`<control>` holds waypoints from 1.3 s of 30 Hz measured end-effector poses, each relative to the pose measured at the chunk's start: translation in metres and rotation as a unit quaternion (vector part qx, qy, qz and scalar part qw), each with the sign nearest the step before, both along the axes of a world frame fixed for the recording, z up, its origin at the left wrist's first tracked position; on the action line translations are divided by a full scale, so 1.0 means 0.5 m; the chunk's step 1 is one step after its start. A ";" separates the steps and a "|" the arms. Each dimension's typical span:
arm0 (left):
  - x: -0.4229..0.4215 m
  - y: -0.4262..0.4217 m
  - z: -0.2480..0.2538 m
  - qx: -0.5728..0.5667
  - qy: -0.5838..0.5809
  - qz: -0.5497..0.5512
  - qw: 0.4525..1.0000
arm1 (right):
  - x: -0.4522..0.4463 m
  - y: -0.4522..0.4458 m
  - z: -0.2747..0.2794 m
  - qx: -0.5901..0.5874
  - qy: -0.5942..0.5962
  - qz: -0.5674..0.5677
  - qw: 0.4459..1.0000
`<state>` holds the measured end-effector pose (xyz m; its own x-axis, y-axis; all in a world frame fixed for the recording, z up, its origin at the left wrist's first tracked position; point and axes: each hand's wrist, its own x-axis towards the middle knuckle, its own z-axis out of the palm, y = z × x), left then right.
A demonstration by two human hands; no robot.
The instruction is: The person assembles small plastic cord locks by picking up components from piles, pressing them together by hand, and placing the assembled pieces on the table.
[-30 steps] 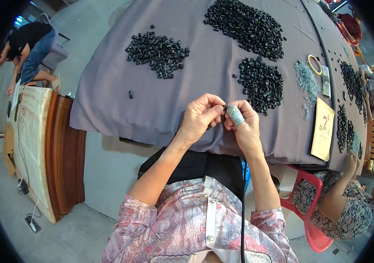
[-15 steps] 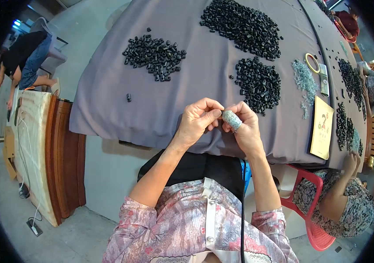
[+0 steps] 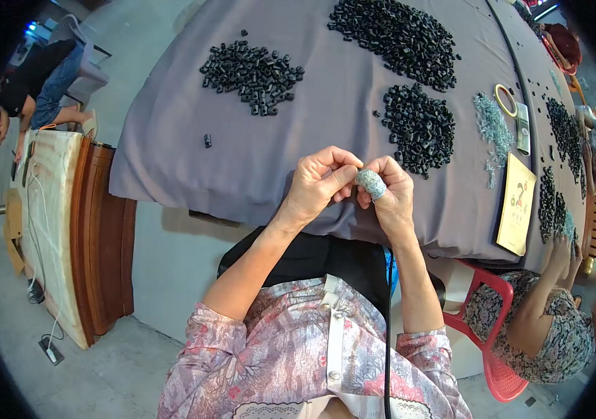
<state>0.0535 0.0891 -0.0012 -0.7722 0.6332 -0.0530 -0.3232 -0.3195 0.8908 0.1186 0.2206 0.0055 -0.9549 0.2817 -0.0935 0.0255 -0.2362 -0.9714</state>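
My left hand [image 3: 320, 185] and my right hand [image 3: 394, 199] meet over the near edge of the cloth-covered table, fingertips pinched together. A grey-green speckled wrap [image 3: 371, 184] covers the thumb of my right hand. Whatever lies between the fingertips is too small and hidden to name. Beyond my hands are piles of small black tube-shaped pieces: one pile [image 3: 420, 133] to the right, a larger one [image 3: 396, 42] behind it, and another pile [image 3: 252, 77] to the left. A lone black piece [image 3: 208, 141] lies nearer the left edge.
Right of the piles lie small clear pieces [image 3: 493, 129], a yellowish ring [image 3: 505, 100], a flat greenish packet [image 3: 523, 130] and a yellow booklet [image 3: 517, 204]. Another person [image 3: 546, 314] sits at right near a red chair [image 3: 497, 363]. At left a person bends by a wooden-sided table [image 3: 113, 244].
The view has shifted slightly, so the piles sit a little higher and further right. Both hands stay pinched together, with the left fingers slightly rearranged.
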 end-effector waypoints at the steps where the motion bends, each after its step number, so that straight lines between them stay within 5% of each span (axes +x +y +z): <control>1: 0.000 0.001 -0.001 -0.002 0.010 -0.002 1.000 | 0.000 0.001 0.001 -0.001 -0.001 0.002 1.000; 12: 0.010 -0.001 0.011 -0.077 0.125 -0.007 0.989 | 0.016 0.022 0.017 0.058 -0.033 0.050 0.997; 24: -0.002 -0.001 0.012 0.010 0.000 -0.029 1.000 | 0.010 -0.001 0.021 0.024 0.031 0.003 0.999; 27: -0.012 -0.007 0.008 0.014 -0.020 -0.061 0.998 | 0.015 -0.004 0.027 0.107 -0.002 0.041 0.993; 34: -0.016 -0.009 0.009 0.002 -0.028 -0.092 0.995 | 0.009 0.011 0.028 0.042 -0.004 0.086 0.995; 39: -0.016 -0.005 0.002 -0.014 -0.003 -0.072 0.997 | 0.016 0.004 0.014 0.116 0.008 0.053 0.992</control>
